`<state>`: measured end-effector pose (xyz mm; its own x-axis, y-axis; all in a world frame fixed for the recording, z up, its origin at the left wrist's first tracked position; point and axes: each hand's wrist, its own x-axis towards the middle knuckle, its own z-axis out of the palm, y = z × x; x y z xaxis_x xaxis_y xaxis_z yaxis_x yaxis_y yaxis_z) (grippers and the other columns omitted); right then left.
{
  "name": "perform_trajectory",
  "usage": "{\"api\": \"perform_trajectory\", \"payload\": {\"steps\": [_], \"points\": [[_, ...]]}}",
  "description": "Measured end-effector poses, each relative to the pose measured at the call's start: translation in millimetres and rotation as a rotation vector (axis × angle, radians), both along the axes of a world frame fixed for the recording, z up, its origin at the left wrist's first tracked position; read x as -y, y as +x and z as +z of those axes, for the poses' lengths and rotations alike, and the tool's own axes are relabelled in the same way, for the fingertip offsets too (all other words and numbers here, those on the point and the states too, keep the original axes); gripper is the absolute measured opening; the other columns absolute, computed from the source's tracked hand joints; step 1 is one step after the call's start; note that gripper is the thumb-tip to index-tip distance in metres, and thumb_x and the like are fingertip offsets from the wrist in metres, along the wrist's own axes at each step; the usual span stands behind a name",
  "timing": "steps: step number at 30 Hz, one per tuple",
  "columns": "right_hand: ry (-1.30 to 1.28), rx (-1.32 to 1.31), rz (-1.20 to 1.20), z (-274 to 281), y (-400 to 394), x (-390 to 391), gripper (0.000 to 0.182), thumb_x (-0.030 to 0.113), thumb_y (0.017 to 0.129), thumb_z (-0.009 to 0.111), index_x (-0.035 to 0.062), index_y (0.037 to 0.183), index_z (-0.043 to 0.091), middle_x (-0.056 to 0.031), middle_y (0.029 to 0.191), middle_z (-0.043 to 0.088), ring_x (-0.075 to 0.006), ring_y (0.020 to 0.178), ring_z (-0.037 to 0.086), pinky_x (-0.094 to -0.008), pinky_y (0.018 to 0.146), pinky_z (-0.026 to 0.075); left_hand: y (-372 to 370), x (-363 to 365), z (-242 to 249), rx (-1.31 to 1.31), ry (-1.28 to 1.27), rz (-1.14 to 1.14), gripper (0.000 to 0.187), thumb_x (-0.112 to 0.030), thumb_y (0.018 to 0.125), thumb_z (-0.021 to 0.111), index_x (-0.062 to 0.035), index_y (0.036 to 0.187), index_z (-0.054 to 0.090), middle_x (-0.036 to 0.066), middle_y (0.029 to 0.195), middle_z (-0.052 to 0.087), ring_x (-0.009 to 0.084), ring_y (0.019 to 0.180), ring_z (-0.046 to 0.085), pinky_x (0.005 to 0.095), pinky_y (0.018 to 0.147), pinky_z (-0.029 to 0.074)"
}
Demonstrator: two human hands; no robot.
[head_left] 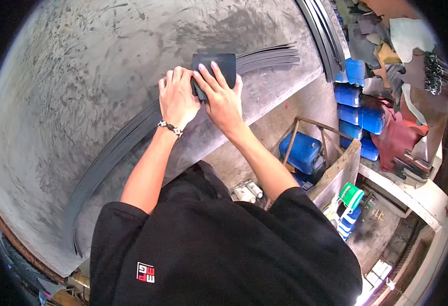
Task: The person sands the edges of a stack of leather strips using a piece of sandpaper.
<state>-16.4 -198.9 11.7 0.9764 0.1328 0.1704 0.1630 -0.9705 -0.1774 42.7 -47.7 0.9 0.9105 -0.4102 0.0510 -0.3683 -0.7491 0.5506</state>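
Note:
A long bundle of thin dark strips (112, 149) curves across the grey worktable (96, 66), its far ends (272, 55) fanning out to the right. Over the bundle lies a flat black rectangular pad (219, 64). My right hand (223, 102) grips this pad, with its fingers spread across the top and the little finger at the right edge; the thumb is hidden. Close against the pad's left side, my left hand (179, 97) bends its fingers over the strips, a bracelet on its wrist. Its fingertips are partly hidden.
More long dark strips (323, 38) hang over the table's right end. Beyond it are stacked blue jugs (347, 95) and leather pieces (402, 127). Below the table's edge, a blue container (301, 153) stands by a wooden frame, with a green bucket (351, 196) further right.

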Motion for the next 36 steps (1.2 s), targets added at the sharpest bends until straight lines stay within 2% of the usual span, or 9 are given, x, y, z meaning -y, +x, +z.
{"api": "perform_trajectory", "payload": {"steps": [8, 12, 16, 19, 22, 24, 29, 32, 36], "points": [[-0.244, 0.017, -0.456, 4, 37, 91, 0.057, 0.015, 0.096, 0.072, 0.0275, 0.150, 0.064, -0.0006, 0.162, 0.058, -0.0263, 0.152, 0.050, -0.0706, 0.112, 0.036, -1, 3, 7, -0.058, -0.153, 0.068, 0.057, -0.024, 0.072, 0.095, -0.0111, 0.121, 0.069, 0.005, 0.117, 0.063, 0.0277, 0.119, 0.058, 0.0435, 0.103, 0.043], [-0.119, -0.080, -0.019, 15, 1, -1, 0.068, 0.008, 0.081, 0.074, 0.0284, 0.146, 0.067, 0.0021, 0.161, 0.058, -0.0255, 0.153, 0.047, -0.0667, 0.115, 0.036, -1, 3, 4, -0.042, -0.098, 0.051, 0.057, -0.023, 0.072, 0.095, -0.0107, 0.121, 0.069, 0.005, 0.117, 0.063, 0.0278, 0.118, 0.059, 0.0435, 0.103, 0.043], [-0.306, -0.030, -0.260, 18, 43, 104, 0.055, 0.012, 0.088, 0.071, 0.0240, 0.142, 0.069, 0.0026, 0.162, 0.057, -0.0294, 0.150, 0.050, -0.0675, 0.110, 0.039, -3, 2, 5, -0.015, -0.154, 0.048, 0.057, -0.024, 0.072, 0.095, -0.0109, 0.121, 0.068, 0.004, 0.117, 0.063, 0.0273, 0.118, 0.059, 0.0431, 0.104, 0.043], [-0.317, 0.086, -0.353, 2, 38, 89, 0.060, 0.010, 0.086, 0.070, 0.0245, 0.145, 0.068, 0.0022, 0.164, 0.055, -0.0293, 0.152, 0.047, -0.0691, 0.110, 0.038, 0, 3, 6, -0.032, -0.143, 0.048, 0.057, -0.025, 0.073, 0.094, -0.0107, 0.122, 0.068, 0.005, 0.118, 0.063, 0.0272, 0.120, 0.059, 0.0432, 0.104, 0.044], [-0.101, -0.069, -0.069, 5, -5, -2, 0.072, 0.009, 0.085, 0.070, 0.0286, 0.154, 0.060, 0.0035, 0.168, 0.051, -0.0270, 0.158, 0.041, -0.0693, 0.111, 0.036, 2, 2, 6, -0.067, -0.132, 0.034, 0.058, -0.026, 0.074, 0.093, -0.0102, 0.123, 0.067, 0.006, 0.121, 0.063, 0.0275, 0.121, 0.058, 0.0436, 0.104, 0.044], [-0.153, -0.100, -0.047, 13, 4, 23, 0.072, 0.009, 0.086, 0.069, 0.0297, 0.154, 0.061, 0.0047, 0.167, 0.052, -0.0266, 0.157, 0.042, -0.0669, 0.113, 0.036, 1, 1, 6, -0.045, -0.123, 0.016, 0.058, -0.026, 0.074, 0.093, -0.0102, 0.123, 0.067, 0.006, 0.121, 0.063, 0.0274, 0.121, 0.058, 0.0434, 0.104, 0.044], [-0.294, 0.066, -0.440, -4, 40, 97, 0.066, 0.017, 0.089, 0.073, 0.0292, 0.153, 0.062, 0.0025, 0.164, 0.056, -0.0265, 0.152, 0.049, -0.0671, 0.113, 0.037, 1, 1, 6, -0.059, -0.122, 0.020, 0.058, -0.024, 0.073, 0.093, -0.0098, 0.123, 0.066, 0.006, 0.122, 0.063, 0.0276, 0.121, 0.058, 0.0433, 0.102, 0.045], [-0.254, -0.027, -0.172, 6, 9, 8, 0.068, 0.014, 0.086, 0.073, 0.0284, 0.151, 0.062, 0.0036, 0.163, 0.057, -0.0254, 0.153, 0.048, -0.0655, 0.112, 0.038, 1, 2, 5, -0.048, -0.125, 0.027, 0.059, -0.024, 0.073, 0.093, -0.0096, 0.123, 0.065, 0.006, 0.123, 0.063, 0.0274, 0.121, 0.059, 0.0431, 0.102, 0.045], [-0.254, 0.014, -0.016, 12, 12, 56, 0.065, 0.010, 0.083, 0.071, 0.0265, 0.146, 0.067, 0.0014, 0.159, 0.060, -0.0249, 0.150, 0.050, -0.0603, 0.110, 0.039, 2, 1, 4, -0.038, -0.105, 0.023, 0.057, -0.024, 0.073, 0.093, -0.0123, 0.123, 0.067, 0.005, 0.120, 0.064, 0.0275, 0.120, 0.059, 0.0432, 0.101, 0.045]]}}
